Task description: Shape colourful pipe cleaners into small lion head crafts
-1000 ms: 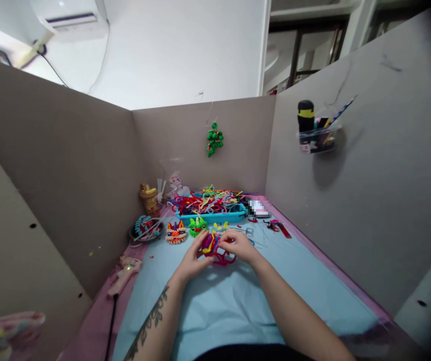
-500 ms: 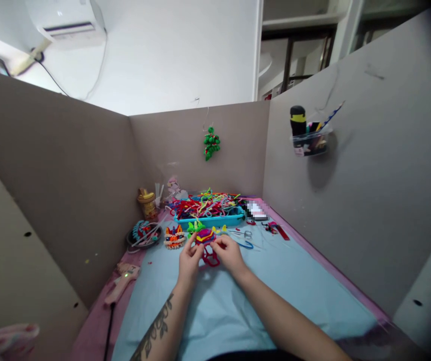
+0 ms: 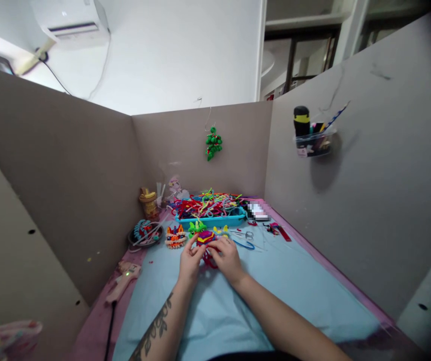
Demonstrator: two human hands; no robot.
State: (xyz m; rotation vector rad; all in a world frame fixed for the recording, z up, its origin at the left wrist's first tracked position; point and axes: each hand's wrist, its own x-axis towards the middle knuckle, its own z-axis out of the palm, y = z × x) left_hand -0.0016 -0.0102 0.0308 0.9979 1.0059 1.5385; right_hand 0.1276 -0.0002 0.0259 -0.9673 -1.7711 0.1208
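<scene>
Both hands work on a fuzzy pipe-cleaner piece [image 3: 205,237] with purple, red and yellow bands, held over the middle of the table. My left hand [image 3: 191,258] pinches its left side between thumb and fingers. On the right, my right hand [image 3: 227,255] has its fingertips closed at the lower right of the piece. Dark red pipe-cleaner loops [image 3: 209,259] hang below, between the two hands. Just behind are a green pipe-cleaner figure [image 3: 197,228] and a yellow piece [image 3: 221,230]; an orange and white figure [image 3: 175,236] sits to the left.
A blue tray [image 3: 211,220] heaped with pipe cleaners stands behind. Scissors [image 3: 247,234], a blue pipe cleaner [image 3: 247,245] and a phone [image 3: 258,210] lie right. A dark bowl [image 3: 145,235] and pink glue gun [image 3: 123,283] are left. Grey partitions [image 3: 200,170] enclose the table.
My right hand has moved slightly left and inward, its fingers now covering more of the piece. The red loops below show less. My left hand stays nearly in place.
</scene>
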